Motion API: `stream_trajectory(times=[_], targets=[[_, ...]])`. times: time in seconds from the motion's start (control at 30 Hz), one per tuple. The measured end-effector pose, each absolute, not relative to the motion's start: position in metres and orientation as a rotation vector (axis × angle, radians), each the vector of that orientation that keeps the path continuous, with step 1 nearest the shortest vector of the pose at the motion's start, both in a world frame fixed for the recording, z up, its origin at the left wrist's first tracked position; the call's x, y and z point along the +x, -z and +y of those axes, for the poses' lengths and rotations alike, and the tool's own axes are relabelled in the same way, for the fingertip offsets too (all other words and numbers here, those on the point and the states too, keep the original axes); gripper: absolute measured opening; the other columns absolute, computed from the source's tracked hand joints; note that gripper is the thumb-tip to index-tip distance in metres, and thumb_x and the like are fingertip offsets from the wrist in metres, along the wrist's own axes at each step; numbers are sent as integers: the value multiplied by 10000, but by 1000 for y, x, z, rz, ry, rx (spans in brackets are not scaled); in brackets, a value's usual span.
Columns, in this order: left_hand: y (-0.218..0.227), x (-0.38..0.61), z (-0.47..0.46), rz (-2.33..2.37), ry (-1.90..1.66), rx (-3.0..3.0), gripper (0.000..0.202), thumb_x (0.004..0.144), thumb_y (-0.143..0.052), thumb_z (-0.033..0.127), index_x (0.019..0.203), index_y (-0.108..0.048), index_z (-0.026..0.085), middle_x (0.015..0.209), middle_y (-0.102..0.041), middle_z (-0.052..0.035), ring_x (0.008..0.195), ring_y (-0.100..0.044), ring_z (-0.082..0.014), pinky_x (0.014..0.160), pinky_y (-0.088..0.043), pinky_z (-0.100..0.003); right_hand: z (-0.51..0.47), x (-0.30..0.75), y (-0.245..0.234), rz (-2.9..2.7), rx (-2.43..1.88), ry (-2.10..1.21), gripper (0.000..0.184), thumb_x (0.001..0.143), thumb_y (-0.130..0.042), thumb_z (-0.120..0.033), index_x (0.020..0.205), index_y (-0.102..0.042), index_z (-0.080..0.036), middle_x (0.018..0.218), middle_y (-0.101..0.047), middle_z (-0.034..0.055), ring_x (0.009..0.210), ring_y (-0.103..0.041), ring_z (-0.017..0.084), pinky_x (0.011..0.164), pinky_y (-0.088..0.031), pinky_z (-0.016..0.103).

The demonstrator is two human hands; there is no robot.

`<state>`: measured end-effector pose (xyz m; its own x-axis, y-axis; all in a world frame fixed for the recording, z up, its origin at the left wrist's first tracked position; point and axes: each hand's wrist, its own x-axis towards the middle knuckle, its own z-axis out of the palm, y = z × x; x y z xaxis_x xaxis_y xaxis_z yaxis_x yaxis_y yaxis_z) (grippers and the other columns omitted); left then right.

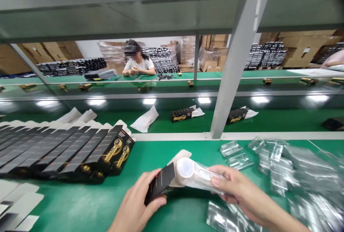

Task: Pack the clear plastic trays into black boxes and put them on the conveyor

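Note:
My left hand [142,196] is wrapped around a small black carton [162,182], whose white flap stands up at its open end. With fingers and thumb, my right hand [229,185] grips a transparent plastic package [205,179]. A white round piece [185,167] shows at the package's left end, right at the carton's opening. Whether part of it is inside the carton, I cannot tell. Beside and below my right hand lie transparent plastic trays [223,217], blurred at the edges.
A row of black cartons [88,146] leans at left, above flattened white-edged cartons [18,203]. More plastic trays [309,167] are piled at right. Behind a slanted grey post [231,63], a conveyor [161,124] carries cartons and white bags. Across it, a person [138,62] handles a small item.

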<state>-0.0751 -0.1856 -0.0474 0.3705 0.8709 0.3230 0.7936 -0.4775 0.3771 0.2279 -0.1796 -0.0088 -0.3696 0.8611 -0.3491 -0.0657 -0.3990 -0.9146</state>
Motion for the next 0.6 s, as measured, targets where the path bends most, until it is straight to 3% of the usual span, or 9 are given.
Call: stream_trajectory(times=[0.13,0.33,0.47,0.6], targets=[[58,-77,-189,1397,-903,2548,540,805,-569,513,1260,-399,279,1091,-639,-25,941,-641,-165,788,-512,-199,-180,238,-4,-1437,-1248,-1785,351,790,-619,-483,974,-636,-184,766,-526,-12,588,-370,89,506,-213,213],[56,-74,-193,1187,-895,2803,646,737,-588,605,1236,-454,217,1022,-672,-51,898,-648,-169,824,-502,-211,-190,237,-32,-1863,-1469,-1500,173,777,-591,-291,921,-668,-234,854,-651,-7,779,-556,176,671,-371,242],[48,-71,-195,941,-830,2964,622,746,-623,551,1212,-478,166,1002,-680,-68,912,-636,-171,888,-475,-242,-201,214,-34,-1935,-1488,-1431,242,716,-588,-174,917,-688,-264,860,-690,-40,787,-608,158,657,-403,200],[43,-65,-198,935,-853,2984,597,747,-653,502,1204,-481,158,1020,-682,-77,932,-636,-180,906,-471,-252,-207,199,-23,-1936,-1441,-1346,249,713,-577,-167,921,-690,-243,885,-704,-27,791,-631,152,653,-416,184]])
